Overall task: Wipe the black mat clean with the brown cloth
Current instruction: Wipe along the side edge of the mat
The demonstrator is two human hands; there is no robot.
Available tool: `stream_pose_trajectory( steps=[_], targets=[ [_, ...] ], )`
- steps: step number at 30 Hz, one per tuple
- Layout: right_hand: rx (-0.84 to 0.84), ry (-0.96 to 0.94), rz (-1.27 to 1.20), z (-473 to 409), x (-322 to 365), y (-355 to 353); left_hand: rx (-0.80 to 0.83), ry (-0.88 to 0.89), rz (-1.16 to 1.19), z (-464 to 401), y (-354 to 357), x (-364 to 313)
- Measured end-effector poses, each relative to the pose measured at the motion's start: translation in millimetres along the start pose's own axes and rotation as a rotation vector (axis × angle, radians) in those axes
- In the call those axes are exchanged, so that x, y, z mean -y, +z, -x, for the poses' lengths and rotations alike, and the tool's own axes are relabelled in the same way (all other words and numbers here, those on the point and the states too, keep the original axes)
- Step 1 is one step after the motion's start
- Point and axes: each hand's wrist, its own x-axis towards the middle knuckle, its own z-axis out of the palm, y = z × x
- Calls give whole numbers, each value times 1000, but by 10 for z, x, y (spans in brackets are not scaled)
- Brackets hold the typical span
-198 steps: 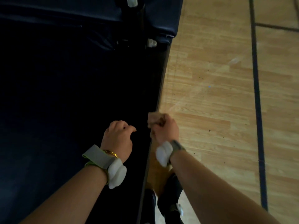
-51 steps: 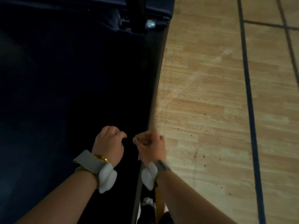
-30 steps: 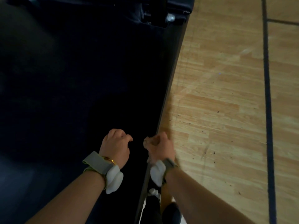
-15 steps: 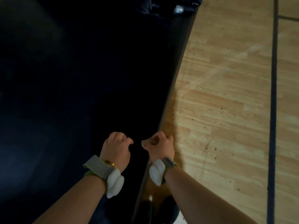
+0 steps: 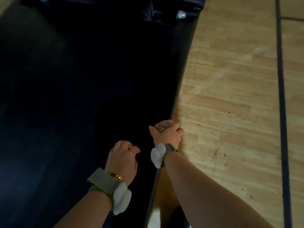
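Mat (image 5: 85,99) fills the left and centre of the view: a broad black sheet, smooth and matte, almost featureless in the dim light. Its long axis runs from near to far, and its right edge makes a thin straight line leaning slightly rightward toward the far end. At the far end a dark metal bracket (image 5: 164,14) with a rounded silver bolt head (image 5: 181,14) sits on it.

Floor (image 5: 230,96) of pale wood planks lies to the right, its grain running left to right, speckled with small dark crumbs near the mat. A dark painted line (image 5: 281,96) crosses it from near to far.

The right hand (image 5: 167,134) is at the mat's right edge, near the viewer. Its grip is a tight fist around the cloth (image 5: 162,125), a soft tan-brown wad bunched into a rounded lump that shows only above the thumb and knuckles, pointing to the far side.

The left hand (image 5: 122,159) hovers over or rests on the mat just left and nearer; contact cannot be told. Its fingers are curled inward with nothing in them. Each wrist wears a grey strap with a white, smooth, rounded pod; the left also has a gold bangle (image 5: 114,176).
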Motion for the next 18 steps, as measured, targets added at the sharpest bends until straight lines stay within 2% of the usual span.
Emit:
stream_pose_trajectory(
  steps=[4, 7, 11, 14, 18],
  targets=[
    [10, -13, -43, -18, -73, 37, 22, -62, 35, 55, -21, -28],
    [-45, -55, -205, 38, -196, 16, -19, -41, 104, 133, -8, 53],
    [-77, -78, -245, 126, -309, -36, 20, 24, 130, 231, -2, 194],
    [-61, -84, -159, 229, -325, -51, -37, 94, 124, 286, 72, 316],
    [-13, -87, -31, 786, -593, 70, -120, 158, 144, 416, 68, 425]
  ],
)
